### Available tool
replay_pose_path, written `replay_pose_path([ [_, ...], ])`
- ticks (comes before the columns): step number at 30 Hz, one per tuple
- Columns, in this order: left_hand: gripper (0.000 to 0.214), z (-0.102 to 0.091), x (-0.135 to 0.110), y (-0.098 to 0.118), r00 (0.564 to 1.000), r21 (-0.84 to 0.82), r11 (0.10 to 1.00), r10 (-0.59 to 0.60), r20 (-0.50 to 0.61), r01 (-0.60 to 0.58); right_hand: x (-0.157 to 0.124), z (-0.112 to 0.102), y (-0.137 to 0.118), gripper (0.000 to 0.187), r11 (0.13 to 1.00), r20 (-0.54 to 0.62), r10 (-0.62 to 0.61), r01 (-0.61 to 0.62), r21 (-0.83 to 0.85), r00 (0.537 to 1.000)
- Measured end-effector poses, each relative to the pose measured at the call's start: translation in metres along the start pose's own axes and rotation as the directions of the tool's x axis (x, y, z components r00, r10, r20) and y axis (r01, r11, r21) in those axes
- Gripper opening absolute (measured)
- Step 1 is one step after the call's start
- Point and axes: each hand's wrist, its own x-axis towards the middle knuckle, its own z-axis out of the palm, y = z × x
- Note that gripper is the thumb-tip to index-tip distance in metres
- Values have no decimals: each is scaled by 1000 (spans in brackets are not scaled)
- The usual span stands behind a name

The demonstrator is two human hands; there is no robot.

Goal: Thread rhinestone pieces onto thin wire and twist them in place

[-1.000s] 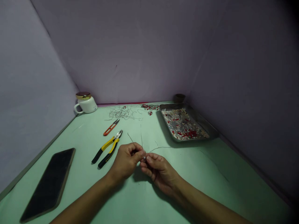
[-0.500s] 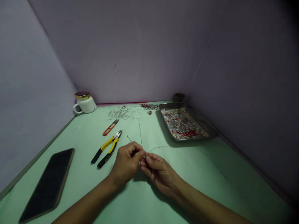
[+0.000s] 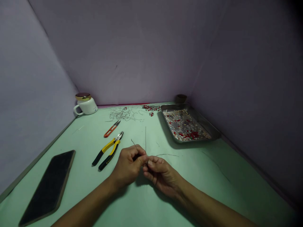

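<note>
My left hand (image 3: pixel 129 165) and my right hand (image 3: pixel 160 174) meet over the green table (image 3: pixel 213 176), fingertips pinched together. Between them sits a small bead piece (image 3: pixel 147 163) with thin wire strands (image 3: pixel 145 140) sticking up and out to the right. Both hands are closed on this wire and bead piece. Yellow-and-black pliers (image 3: pixel 108 151) lie just left of my left hand, with orange thread snips (image 3: pixel 111 129) beyond them.
A metal tray (image 3: pixel 213 130) of red and white beads stands at the back right. Loose beads (image 3: pixel 151 108) and a tangle of wire (image 3: pixel 123 114) lie at the back. A white lidded mug (image 3: pixel 85 103) is at back left, a dark phone (image 3: pixel 48 187) at front left. Purple walls enclose the table.
The upright wire strand has swung slightly to the right and the side strand has shifted. My hands stay pinched together in about the same place.
</note>
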Motion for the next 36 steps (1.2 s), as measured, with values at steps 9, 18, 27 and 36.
replay_pose_path([
  [9,14,2,1,-3,984,26,984,-172,-51,174,0,4,0,25,984,-95,-104,89,-153,990],
  [18,17,0,3,-3,997,129,990,-52,-56,59,3,2,2,24,965,-90,-115,90,-246,989],
  [27,19,-2,6,1,997,116,992,-43,-62,50,5,0,-3,26,919,-120,-256,203,-338,959],
  [36,24,1,2,6,994,130,991,16,-106,-2,4,1,2,24,897,-151,-367,306,-318,918],
])
